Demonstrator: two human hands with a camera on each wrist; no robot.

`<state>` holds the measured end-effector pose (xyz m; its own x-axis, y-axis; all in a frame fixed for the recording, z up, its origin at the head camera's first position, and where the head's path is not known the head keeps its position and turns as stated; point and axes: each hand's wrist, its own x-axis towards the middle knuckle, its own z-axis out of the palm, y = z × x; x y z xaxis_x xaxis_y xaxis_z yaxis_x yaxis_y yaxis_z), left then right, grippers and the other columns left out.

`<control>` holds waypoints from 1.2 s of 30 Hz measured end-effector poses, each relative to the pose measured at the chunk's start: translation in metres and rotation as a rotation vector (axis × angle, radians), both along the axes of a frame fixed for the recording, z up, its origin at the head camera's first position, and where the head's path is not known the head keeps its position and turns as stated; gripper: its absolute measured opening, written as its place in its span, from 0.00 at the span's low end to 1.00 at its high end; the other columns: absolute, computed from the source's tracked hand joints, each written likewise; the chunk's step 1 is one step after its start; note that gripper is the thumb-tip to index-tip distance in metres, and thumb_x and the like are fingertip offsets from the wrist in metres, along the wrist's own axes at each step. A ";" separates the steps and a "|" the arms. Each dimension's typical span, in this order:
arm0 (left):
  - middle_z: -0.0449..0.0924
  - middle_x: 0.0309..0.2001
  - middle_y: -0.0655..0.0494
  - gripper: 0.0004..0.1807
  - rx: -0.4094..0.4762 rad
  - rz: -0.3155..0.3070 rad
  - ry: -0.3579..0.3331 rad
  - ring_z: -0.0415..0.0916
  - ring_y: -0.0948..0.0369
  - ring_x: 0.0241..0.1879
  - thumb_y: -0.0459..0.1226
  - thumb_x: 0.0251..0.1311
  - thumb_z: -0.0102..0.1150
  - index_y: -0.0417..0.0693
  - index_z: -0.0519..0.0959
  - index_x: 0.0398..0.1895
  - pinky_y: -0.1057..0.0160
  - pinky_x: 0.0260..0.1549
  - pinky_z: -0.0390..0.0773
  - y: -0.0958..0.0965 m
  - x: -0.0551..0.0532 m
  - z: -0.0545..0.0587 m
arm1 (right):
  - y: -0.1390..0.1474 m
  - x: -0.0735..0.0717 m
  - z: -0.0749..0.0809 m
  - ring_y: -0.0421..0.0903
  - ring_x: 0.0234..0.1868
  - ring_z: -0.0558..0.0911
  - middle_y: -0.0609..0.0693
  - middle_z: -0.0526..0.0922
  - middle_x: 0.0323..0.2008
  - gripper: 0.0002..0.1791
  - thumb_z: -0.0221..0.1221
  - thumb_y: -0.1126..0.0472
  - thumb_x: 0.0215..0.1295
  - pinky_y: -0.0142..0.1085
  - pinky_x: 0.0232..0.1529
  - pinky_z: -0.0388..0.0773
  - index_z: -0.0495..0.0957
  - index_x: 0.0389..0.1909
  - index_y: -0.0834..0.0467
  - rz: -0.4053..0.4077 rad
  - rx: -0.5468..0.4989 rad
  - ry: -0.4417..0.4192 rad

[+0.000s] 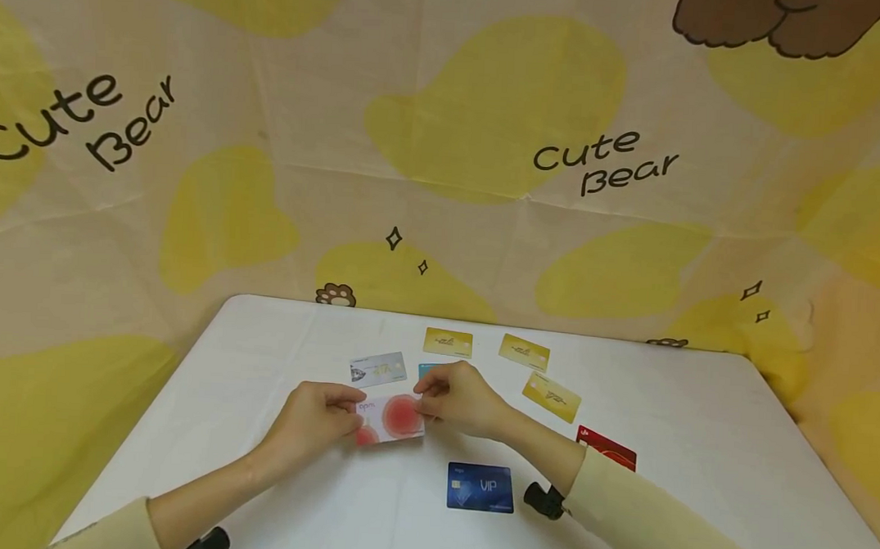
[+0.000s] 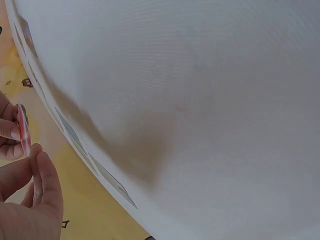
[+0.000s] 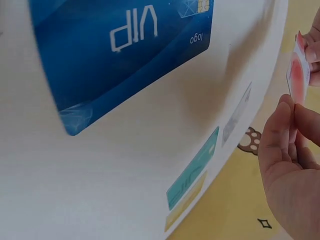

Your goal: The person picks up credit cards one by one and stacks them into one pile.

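Note:
A white card with red circles [image 1: 391,421] is held above the table between both hands. My left hand [image 1: 319,421] pinches its left end, thumb in front. At the right end, my right hand [image 1: 466,398] pinches it between thumb and fingers. The same card [image 3: 297,75] appears nearly edge-on in the right wrist view. Behind the right hand lies a teal card [image 1: 426,370], mostly hidden in the head view. A silver card [image 1: 378,369] lies just beyond the left hand. The dark blue VIP card [image 1: 480,487] is on the table nearer the body.
Two gold cards [image 1: 448,342] lie at the back of the white table [image 1: 275,341], and another gold card [image 1: 552,396] is to the right. A red card [image 1: 607,448] is partly covered by the right forearm. A yellow patterned cloth [image 1: 446,144] hangs behind the table.

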<state>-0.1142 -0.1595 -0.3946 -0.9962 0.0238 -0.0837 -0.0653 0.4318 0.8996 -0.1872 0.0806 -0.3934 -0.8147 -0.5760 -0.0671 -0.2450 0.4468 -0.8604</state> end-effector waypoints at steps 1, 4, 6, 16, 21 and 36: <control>0.85 0.31 0.53 0.17 0.005 -0.002 0.000 0.80 0.61 0.28 0.23 0.52 0.67 0.30 0.86 0.48 0.68 0.27 0.78 0.001 0.000 0.000 | 0.002 0.001 0.000 0.41 0.26 0.81 0.48 0.82 0.28 0.05 0.68 0.70 0.64 0.32 0.31 0.83 0.85 0.40 0.66 -0.004 -0.008 -0.009; 0.85 0.31 0.53 0.16 0.021 -0.011 0.004 0.81 0.60 0.28 0.22 0.53 0.67 0.30 0.86 0.47 0.68 0.28 0.79 0.004 0.000 0.001 | 0.007 0.003 0.002 0.42 0.27 0.82 0.49 0.82 0.29 0.06 0.68 0.70 0.65 0.33 0.31 0.84 0.84 0.41 0.66 -0.011 -0.024 -0.031; 0.85 0.31 0.52 0.16 0.029 -0.012 0.006 0.82 0.60 0.28 0.22 0.53 0.67 0.30 0.86 0.47 0.68 0.28 0.80 0.007 0.000 0.002 | 0.010 0.004 0.003 0.43 0.27 0.83 0.49 0.83 0.29 0.06 0.67 0.70 0.65 0.35 0.32 0.85 0.84 0.41 0.66 -0.012 -0.030 -0.041; 0.84 0.30 0.52 0.16 0.069 -0.064 0.008 0.81 0.61 0.28 0.22 0.52 0.67 0.29 0.86 0.46 0.69 0.28 0.79 0.021 -0.001 0.006 | 0.031 0.010 0.006 0.51 0.31 0.86 0.50 0.84 0.31 0.06 0.66 0.68 0.69 0.41 0.36 0.87 0.84 0.43 0.64 -0.016 -0.035 -0.054; 0.85 0.31 0.52 0.16 0.077 -0.097 0.007 0.81 0.60 0.27 0.22 0.52 0.67 0.30 0.86 0.46 0.69 0.29 0.80 0.029 -0.003 0.008 | 0.043 0.014 0.007 0.50 0.31 0.86 0.51 0.84 0.31 0.08 0.68 0.66 0.68 0.39 0.36 0.87 0.85 0.45 0.64 -0.043 -0.040 -0.068; 0.82 0.29 0.53 0.14 0.103 -0.164 0.024 0.79 0.60 0.27 0.23 0.53 0.69 0.31 0.86 0.45 0.70 0.29 0.79 0.051 -0.008 0.007 | 0.072 0.025 0.007 0.50 0.32 0.85 0.52 0.85 0.34 0.12 0.70 0.63 0.68 0.37 0.37 0.87 0.84 0.48 0.65 -0.113 -0.067 -0.099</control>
